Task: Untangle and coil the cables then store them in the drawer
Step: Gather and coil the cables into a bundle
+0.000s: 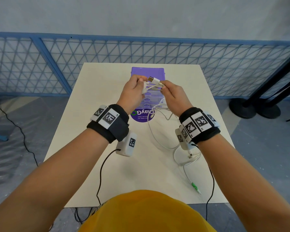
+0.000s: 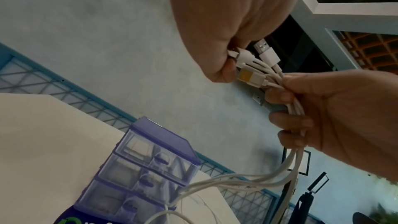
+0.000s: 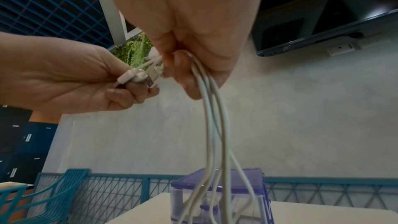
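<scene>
Several white cables (image 1: pixel 155 83) are bunched together and held up above the table, in front of a purple drawer unit (image 1: pixel 147 72) with clear drawers. My left hand (image 1: pixel 138 86) pinches the connector ends (image 2: pixel 243 57) of the bundle, and one USB plug (image 2: pixel 266 52) sticks out free. My right hand (image 1: pixel 166 88) grips the same bundle just behind the plugs, fingers curled round the cords (image 3: pixel 215 125). From there the cords hang down in front of the drawer unit (image 3: pixel 226 185) and trail in loose loops (image 1: pixel 159 136) on the table. All drawers look closed.
The white table (image 1: pixel 99 131) holds a round purple sticker (image 1: pixel 141 115) below the drawers. A cord with a green-tipped jack (image 1: pixel 194 186) lies near the front right edge. Black wrist-camera leads hang off the front. A blue mesh fence (image 1: pixel 57 64) stands behind.
</scene>
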A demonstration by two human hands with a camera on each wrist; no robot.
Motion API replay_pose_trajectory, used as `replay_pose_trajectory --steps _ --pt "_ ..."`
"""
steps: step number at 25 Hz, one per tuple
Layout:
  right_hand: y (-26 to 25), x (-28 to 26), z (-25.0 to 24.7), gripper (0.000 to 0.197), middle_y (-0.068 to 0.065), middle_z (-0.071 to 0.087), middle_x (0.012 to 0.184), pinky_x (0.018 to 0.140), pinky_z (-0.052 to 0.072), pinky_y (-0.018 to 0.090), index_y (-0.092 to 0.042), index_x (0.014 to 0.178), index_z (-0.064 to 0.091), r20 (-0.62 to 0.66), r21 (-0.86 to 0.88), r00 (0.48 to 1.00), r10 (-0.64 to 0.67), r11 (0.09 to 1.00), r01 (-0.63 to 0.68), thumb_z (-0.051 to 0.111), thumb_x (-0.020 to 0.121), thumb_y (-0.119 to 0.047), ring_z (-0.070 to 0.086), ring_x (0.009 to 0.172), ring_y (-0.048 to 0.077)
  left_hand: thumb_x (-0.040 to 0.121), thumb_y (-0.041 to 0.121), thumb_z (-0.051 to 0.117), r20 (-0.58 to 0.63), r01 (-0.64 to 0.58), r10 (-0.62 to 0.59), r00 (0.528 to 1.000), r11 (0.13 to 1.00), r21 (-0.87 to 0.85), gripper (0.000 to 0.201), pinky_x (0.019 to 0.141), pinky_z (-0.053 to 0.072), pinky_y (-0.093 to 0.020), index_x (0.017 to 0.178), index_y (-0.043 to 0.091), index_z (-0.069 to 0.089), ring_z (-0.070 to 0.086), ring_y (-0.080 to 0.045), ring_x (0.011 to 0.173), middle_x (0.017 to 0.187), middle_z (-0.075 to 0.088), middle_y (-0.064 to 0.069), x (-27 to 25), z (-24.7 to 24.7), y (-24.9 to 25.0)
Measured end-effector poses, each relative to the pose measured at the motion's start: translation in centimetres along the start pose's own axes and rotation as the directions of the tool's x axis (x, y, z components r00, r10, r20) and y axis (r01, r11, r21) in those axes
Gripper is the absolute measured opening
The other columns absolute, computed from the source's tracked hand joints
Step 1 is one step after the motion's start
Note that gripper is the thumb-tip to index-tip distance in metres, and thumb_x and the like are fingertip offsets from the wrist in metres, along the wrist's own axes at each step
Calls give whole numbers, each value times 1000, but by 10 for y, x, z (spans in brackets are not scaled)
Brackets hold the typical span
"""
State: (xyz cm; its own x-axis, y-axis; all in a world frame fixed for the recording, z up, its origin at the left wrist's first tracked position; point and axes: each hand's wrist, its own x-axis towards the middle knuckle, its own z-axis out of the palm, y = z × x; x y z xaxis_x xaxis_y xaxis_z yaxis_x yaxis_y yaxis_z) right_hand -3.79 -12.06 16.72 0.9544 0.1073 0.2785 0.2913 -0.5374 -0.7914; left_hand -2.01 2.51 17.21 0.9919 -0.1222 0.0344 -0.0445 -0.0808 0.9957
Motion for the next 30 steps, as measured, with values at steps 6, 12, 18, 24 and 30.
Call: replay_pose_trajectory --steps 6,12,18,24,30 --pt "-1 3 -1 25 -8 49 69 62 35 5 -18 83 53 26 33 1000 -12 999 11 35 89 -2 45 65 10 97 23 40 82 160 -152 985 982 -101 15 54 47 -20 84 22 47 58 -13 72 95 57 -6 1 2 4" --pt "0 7 -1 21 -11 53 67 61 37 5 -9 93 56 77 96 997 29 995 -37 38 89 0 47 58 -6 92 10 49 146 266 -240 960 943 -197 12 47 44 -14 86 9 59 53 -9 63 74 54 -4 3 -5 5" --pt "0 4 4 17 -9 48 66 63 37 12 -14 86 51 145 43 986 76 996 -83 39 89 -3 45 65 8 89 7 53 242 350 -342 908 937 7 11 44 40 -13 98 7 59 49 -8 59 75 54 -2 11 -21 11" --pt "1 8 3 18 -9 46 65 58 35 7 -15 82 47 149 -9 989 25 1000 -23 36 91 -3 43 64 8 91 18 46 346 493 -529 775 848 195 18 46 42 -16 82 17 61 58 -3 48 68 65 6 8 -27 22" --pt "5 10 1 17 -6 46 66 57 34 6 -12 88 50 128 -27 990 52 998 -49 35 92 -5 43 64 8 90 19 52 380 550 -515 769 835 18 13 54 48 -16 87 18 65 62 -7 64 74 68 4 10 -24 18"
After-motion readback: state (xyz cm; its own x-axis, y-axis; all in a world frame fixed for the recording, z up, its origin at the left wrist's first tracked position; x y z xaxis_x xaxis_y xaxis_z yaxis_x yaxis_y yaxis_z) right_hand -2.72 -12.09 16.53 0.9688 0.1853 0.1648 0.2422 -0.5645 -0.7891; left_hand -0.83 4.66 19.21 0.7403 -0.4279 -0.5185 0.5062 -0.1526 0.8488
